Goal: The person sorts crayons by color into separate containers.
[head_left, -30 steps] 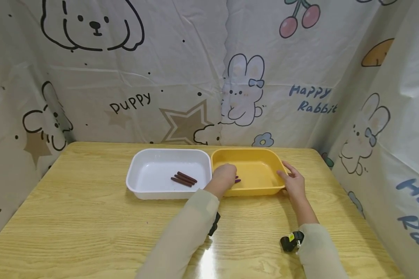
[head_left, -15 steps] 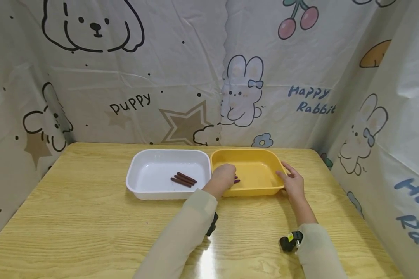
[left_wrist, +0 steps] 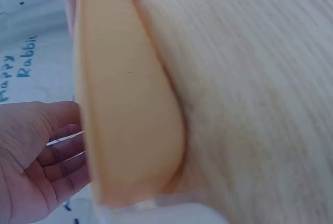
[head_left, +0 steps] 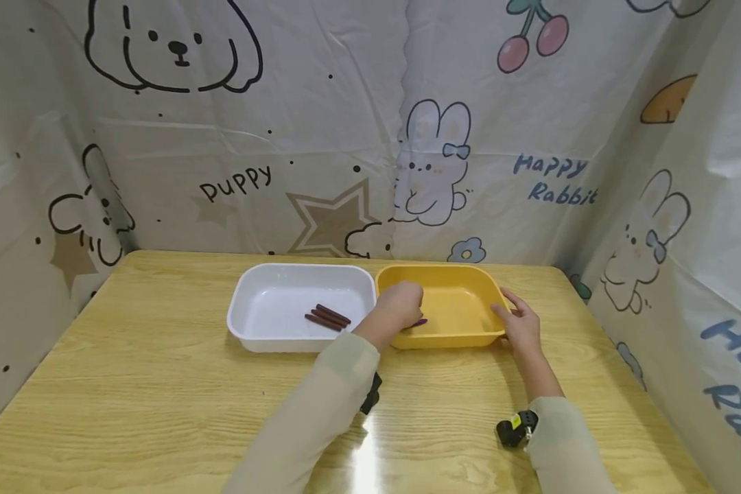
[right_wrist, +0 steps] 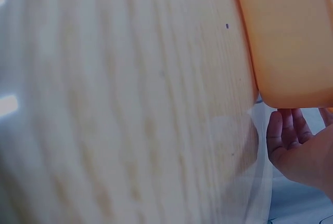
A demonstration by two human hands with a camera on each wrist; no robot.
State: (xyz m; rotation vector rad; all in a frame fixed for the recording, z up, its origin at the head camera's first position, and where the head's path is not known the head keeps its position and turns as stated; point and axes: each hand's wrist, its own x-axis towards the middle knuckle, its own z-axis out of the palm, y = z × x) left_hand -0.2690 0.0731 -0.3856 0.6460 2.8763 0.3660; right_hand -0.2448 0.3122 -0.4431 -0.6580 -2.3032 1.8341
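My left hand (head_left: 401,302) reaches over the near left side of the yellow tray (head_left: 444,339), knuckles up. A slim purple stick (head_left: 418,322) shows at its fingertips; the rest is hidden under the hand. In the left wrist view the left hand (left_wrist: 31,156) has bent fingers that pass behind the tray's rim, so I cannot tell whether they grip the stick. At the tray's right end my right hand (head_left: 520,321) holds the rim, thumb on the inner side, fingers outside. The right wrist view has the right hand (right_wrist: 302,151) against the tray's end wall.
A white tray (head_left: 284,345) stands against the yellow tray's left side, with three dark brown sticks (head_left: 327,318) lying in its right half. Both sit toward the back of the wooden table (head_left: 130,384). A printed cloth (head_left: 321,137) hangs behind and along the sides.
Two purple tips showed beside the left hand earlier; now one shows, slightly tilted. The left hand has shifted a little. The right hand keeps its hold, and the head view has moved slightly.
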